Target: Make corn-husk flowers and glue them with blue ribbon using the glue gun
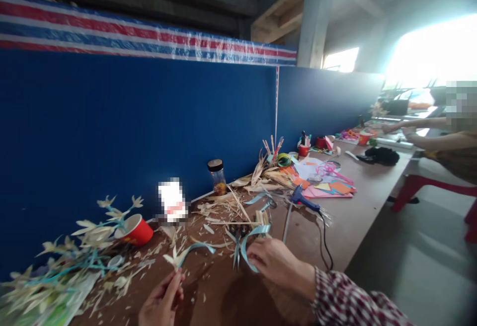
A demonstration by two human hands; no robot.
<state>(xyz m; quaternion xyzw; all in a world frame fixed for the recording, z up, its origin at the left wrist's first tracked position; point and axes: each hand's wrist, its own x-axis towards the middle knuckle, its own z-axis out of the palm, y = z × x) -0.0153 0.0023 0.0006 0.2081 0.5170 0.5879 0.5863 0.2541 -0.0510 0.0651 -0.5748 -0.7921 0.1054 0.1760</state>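
My left hand (164, 296) pinches the stem of a small pale husk flower (174, 258) between thumb and fingers. A strip of light-blue tape (199, 245) trails from the flower's base to the right. My right hand (279, 266) lies low over the table, its fingers curled on a looped blue ribbon (244, 249); the fingertips are partly hidden. Just left of that hand lie metal scissors (237, 246), blades toward me. At the left, several finished husk flowers on blue stems (93, 234) lean over a tipped red paper cup (138, 230).
Husk scraps (212, 211) litter the brown table (208, 291). A lidded jar (218, 179) stands by the blue partition (149, 117). To the right lie a blue glue gun (303, 198) with its cord and coloured paper (341, 188). Another person's arm (425, 139) reaches over the table's far end.
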